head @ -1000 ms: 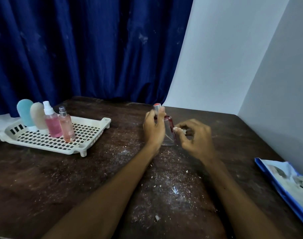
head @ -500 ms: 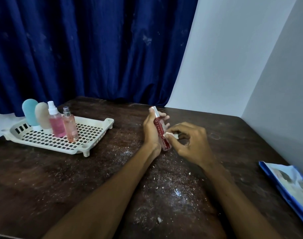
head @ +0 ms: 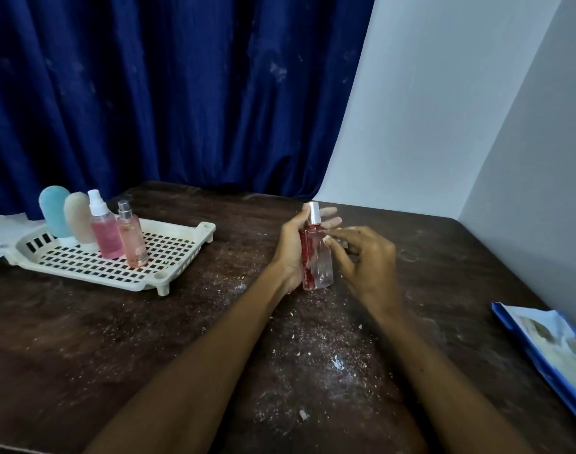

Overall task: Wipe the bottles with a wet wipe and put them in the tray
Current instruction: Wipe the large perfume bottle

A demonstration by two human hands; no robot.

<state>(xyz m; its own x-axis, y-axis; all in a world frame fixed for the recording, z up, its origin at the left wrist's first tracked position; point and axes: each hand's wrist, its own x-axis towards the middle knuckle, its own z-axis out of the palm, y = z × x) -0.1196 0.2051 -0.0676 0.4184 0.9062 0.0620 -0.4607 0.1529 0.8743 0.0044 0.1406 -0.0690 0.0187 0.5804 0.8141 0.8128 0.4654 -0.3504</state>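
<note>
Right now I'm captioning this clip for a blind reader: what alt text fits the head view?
A left hand holds a small clear-and-red bottle upright over a dusty dark table while the right hand pinches a scrap of white wipe against it. Four other bottles stand in a white slotted tray to the left.

table (head: 83, 339) | tray (head: 139, 285) far-left | blue packet (head: 548, 348) right edge | white crumbs (head: 337, 362) centre

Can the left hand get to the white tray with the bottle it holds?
Probably yes: the left hand grips the red bottle, nothing stands between it and the tray, whose right half is free.
</note>
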